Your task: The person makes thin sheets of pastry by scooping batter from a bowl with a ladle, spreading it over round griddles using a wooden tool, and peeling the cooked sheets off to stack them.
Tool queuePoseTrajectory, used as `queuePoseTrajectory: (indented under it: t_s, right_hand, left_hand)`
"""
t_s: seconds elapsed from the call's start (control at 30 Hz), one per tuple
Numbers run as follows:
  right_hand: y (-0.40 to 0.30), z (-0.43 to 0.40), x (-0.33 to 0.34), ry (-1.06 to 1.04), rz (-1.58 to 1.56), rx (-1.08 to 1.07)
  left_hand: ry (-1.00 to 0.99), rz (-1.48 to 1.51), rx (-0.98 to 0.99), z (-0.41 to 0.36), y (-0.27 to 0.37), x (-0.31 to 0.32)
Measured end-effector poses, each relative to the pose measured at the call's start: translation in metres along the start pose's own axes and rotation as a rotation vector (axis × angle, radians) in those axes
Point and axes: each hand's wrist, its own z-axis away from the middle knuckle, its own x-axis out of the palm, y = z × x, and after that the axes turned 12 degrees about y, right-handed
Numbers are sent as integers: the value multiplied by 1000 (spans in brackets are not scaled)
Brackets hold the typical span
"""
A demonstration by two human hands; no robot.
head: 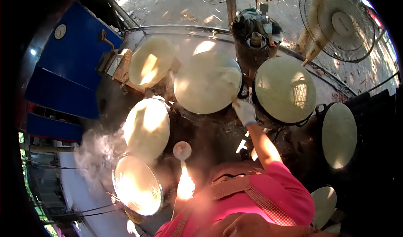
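My right hand (245, 111), in a pale work glove, reaches to the near right rim of the middle round pan. Its fingertips touch the edge of a thin, pale sheet of batter (206, 82); whether they pinch it is hidden by blur. Soft folds cross that sheet's right side. Low in the view, my left hand (186, 186) is washed out by sunlight. It grips the handle of a round-bowled ladle (182, 151), held up before my body. Left of the ladle stands a steaming, wide bowl-shaped pan (137, 185), its inside lost in glare.
More pale-covered round pans curve around me: back left (151, 62), left (147, 128), back right (285, 90), far right (339, 135) and lower right (323, 205). Behind them are a drum (255, 52) bearing tools and a standing fan (338, 23). Steam drifts at left.
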Motion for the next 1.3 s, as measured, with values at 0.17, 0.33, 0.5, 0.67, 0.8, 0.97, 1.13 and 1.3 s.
queuePoseTrajectory:
  t_s: [0.17, 0.33, 0.5, 0.67, 0.8, 0.97, 1.13, 1.3]
  right_hand:
    - [81, 44, 21, -108, -20, 236]
    - [54, -160, 52, 96, 1, 330]
    - [37, -66, 48, 19, -281, 230]
    - [-27, -17, 15, -60, -335, 125]
    - [9, -8, 5, -39, -875, 642]
    - [-21, 51, 33, -128, -669, 457]
    - [55, -47, 17, 204, -445, 481]
    - [10, -57, 0, -90, 326, -178]
  left_hand:
    - [56, 63, -23, -8, 11, 12]
    - [24, 14, -64, -14, 17, 29]
    - [25, 78, -98, -11, 19, 15]
    - [-37, 92, -132, -17, 33, 4]
    - [-117, 143, -249, -36, 39, -16]
    - [-34, 25, -168, -17, 42, 29]
    - [-114, 137, -393, -51, 49, 31]
    - [-239, 27, -425, -31, 40, 56]
